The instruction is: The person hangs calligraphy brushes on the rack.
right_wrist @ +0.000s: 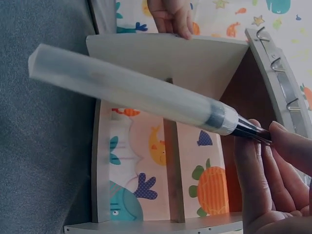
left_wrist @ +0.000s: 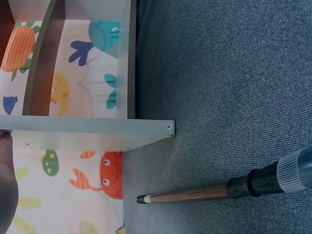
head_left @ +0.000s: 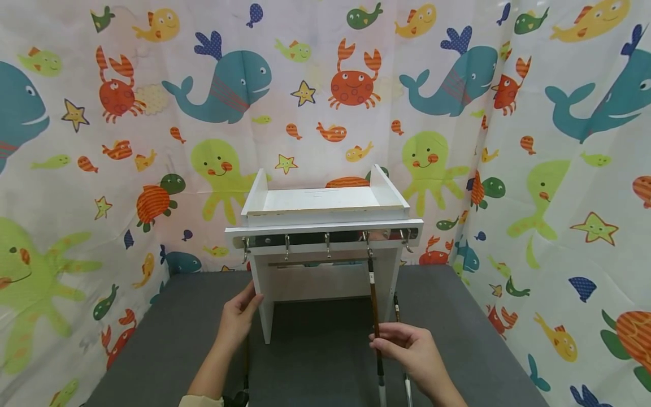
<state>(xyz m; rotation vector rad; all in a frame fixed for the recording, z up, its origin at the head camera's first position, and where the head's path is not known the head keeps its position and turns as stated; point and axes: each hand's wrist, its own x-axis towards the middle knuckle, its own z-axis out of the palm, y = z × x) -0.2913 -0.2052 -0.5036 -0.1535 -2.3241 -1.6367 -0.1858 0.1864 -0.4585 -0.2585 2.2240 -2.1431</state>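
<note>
A calligraphy brush (head_left: 374, 297) with a brown handle and a clear cap (right_wrist: 126, 92) hangs down in front of the white hook rack (head_left: 325, 217). Its top end meets the hook (head_left: 368, 243) second from the right. My right hand (head_left: 409, 353) pinches the brush low on its handle, between thumb and fingertips. With my left hand (head_left: 239, 316) I grip the front edge of the rack's left side panel (head_left: 263, 297); in the right wrist view that hand's thumb laps over the panel edge.
Another brush (head_left: 402, 345) lies on the grey table (head_left: 483, 350) right of the rack. On the left, a brown-handled brush (left_wrist: 190, 195) lies near the side panel. Several metal hooks line the rack's front bar. A sea-animal patterned curtain (head_left: 315, 130) surrounds the table.
</note>
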